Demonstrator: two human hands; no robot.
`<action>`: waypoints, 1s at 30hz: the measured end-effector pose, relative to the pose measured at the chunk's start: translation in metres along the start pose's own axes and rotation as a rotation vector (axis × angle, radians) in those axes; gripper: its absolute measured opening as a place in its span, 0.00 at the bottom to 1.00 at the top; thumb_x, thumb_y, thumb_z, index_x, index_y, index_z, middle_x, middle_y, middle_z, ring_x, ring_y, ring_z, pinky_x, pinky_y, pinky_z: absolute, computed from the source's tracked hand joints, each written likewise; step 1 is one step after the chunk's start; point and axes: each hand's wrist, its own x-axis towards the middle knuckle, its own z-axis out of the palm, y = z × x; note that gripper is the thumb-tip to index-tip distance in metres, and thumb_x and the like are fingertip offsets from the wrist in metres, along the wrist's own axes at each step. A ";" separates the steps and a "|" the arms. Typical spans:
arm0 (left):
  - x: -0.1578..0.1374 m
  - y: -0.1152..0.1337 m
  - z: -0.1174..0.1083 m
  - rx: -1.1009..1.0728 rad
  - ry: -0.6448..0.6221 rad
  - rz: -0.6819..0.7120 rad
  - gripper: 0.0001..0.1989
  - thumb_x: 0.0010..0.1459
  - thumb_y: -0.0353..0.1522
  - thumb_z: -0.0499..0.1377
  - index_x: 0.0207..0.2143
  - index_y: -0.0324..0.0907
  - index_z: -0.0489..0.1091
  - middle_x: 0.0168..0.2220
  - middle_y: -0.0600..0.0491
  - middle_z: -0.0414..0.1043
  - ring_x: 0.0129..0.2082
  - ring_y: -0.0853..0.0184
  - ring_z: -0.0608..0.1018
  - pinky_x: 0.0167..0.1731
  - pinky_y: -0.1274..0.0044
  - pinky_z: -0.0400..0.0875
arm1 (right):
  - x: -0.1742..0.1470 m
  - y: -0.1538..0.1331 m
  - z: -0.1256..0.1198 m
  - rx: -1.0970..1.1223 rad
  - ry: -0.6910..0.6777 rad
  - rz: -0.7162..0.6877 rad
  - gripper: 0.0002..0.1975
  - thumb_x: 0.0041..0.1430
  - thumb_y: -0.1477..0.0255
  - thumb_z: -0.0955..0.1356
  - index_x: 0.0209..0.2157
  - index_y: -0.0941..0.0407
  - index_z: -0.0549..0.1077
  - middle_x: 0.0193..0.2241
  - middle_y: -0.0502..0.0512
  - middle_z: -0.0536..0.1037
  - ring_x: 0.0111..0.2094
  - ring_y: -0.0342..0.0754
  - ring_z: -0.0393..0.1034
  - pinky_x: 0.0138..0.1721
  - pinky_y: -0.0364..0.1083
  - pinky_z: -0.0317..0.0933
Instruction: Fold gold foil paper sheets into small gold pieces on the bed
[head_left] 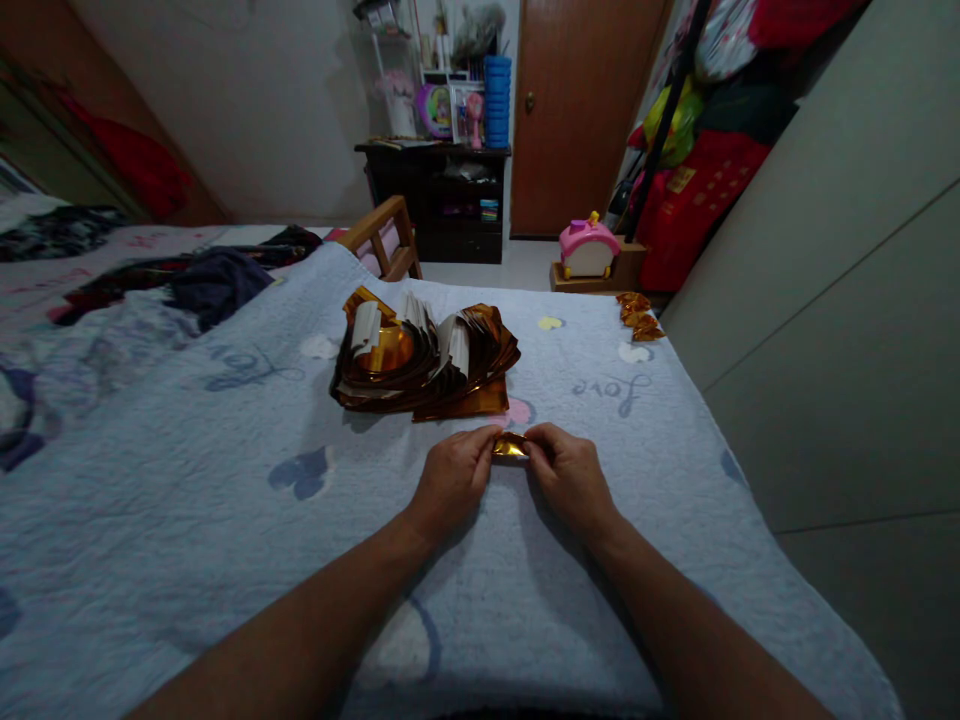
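Note:
A small folded piece of gold foil paper [511,446] is stretched between my two hands, just above or on the light blue bedspread [360,560]. My left hand [456,478] pinches its left end, fingers closed. At the right end, the thumb and fingers of my right hand [568,472] are closed on the same piece. Just beyond my hands lies a thick pile of gold foil sheets [427,385] with pale backs, curled and fanned out. Several folded gold foil pieces [637,318] sit together by the far right edge of the bedspread.
Dark crumpled clothes [225,285] lie on the left. Past the far edge stand a wooden chair [390,235], a dark cabinet [450,200] and a pink toy [589,248]. A pale wardrobe [840,300] rises along the right side, near red bags [697,200].

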 end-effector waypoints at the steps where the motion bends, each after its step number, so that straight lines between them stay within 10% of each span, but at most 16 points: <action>1: 0.000 0.000 0.000 0.002 -0.002 -0.002 0.14 0.65 0.27 0.53 0.48 0.40 0.76 0.43 0.47 0.82 0.42 0.59 0.83 0.45 0.70 0.77 | 0.000 0.000 0.000 0.001 -0.003 -0.001 0.08 0.61 0.76 0.65 0.34 0.55 0.77 0.30 0.54 0.82 0.31 0.48 0.75 0.36 0.45 0.64; 30: -0.002 0.000 0.003 0.156 0.108 0.171 0.11 0.68 0.28 0.53 0.46 0.39 0.75 0.41 0.47 0.83 0.37 0.62 0.84 0.40 0.72 0.79 | -0.002 -0.001 0.002 0.028 0.062 -0.048 0.06 0.60 0.74 0.64 0.29 0.55 0.70 0.23 0.50 0.74 0.25 0.44 0.68 0.29 0.43 0.58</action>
